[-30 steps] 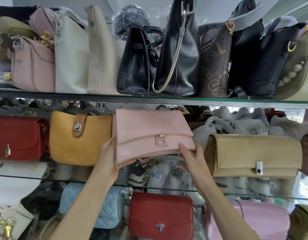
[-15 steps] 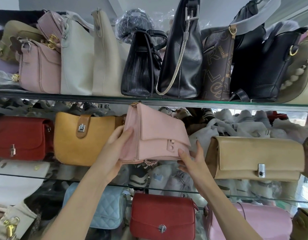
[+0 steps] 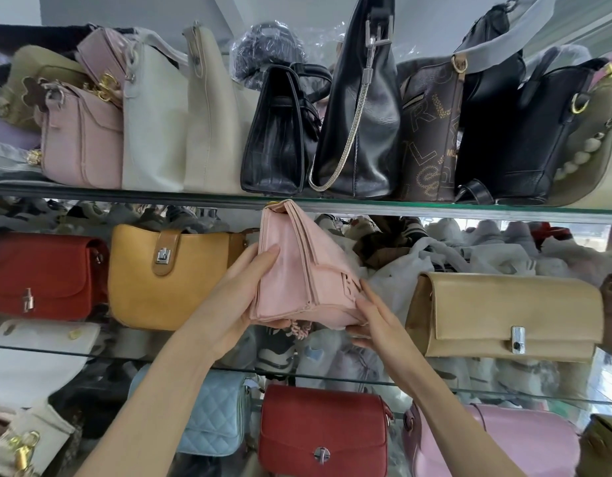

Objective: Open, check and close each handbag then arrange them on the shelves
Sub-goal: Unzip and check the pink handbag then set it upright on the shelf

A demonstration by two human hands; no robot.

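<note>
You have the pink flap handbag [image 3: 297, 270] in both hands at the centre of the frame, turned end-on so its narrow side faces you and its top corner sits just under the edge of the upper glass shelf [image 3: 125, 194]. Your left hand [image 3: 242, 294] wraps the near end, its fingers [image 3: 263, 258] curled round the side panel; your right hand [image 3: 373, 321] supports the lower right corner, fingers straight along the bag's edge beside the clasp [image 3: 349, 282].

The gap it seems meant for lies between the mustard bucket bag [image 3: 167, 277] on the left and the tan flap clutch [image 3: 504, 311] on the right. Whether the flap is latched cannot be told from this angle.

Risks from here, as a judgement: the bag's top corner could catch the glass shelf if you lift any further. Its pink strap [image 3: 299, 330] dangles below and may snag the shelf edge underneath. Your right hand is only propping, so a twist could let the bag slide out. Swinging it flat may also nudge the mustard bag just beside it.
</note>
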